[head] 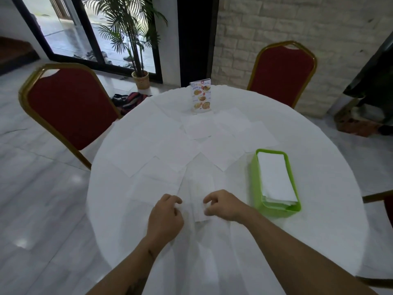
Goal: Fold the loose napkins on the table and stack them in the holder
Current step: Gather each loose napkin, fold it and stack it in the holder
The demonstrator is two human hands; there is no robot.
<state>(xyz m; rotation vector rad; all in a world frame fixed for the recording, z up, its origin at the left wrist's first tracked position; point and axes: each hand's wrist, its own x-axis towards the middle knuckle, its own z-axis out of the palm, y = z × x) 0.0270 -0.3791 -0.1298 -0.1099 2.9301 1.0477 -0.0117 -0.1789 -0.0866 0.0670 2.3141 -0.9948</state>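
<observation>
A white napkin (198, 194) lies folded lengthwise on the round table, right in front of me. My left hand (164, 218) pinches its near left edge and my right hand (221, 204) pinches its near right edge. Several loose white napkins (202, 128) lie flat and overlapping across the middle of the table. To the right stands a green plastic holder (276, 210) with a stack of folded napkins (276, 177) inside it.
A white cloth covers the table (319, 220). An upright menu card (201, 95) stands at the far side. Red chairs with gold frames stand at the far left (68, 107) and far right (282, 71). A potted palm (140, 79) and a bag sit on the floor beyond.
</observation>
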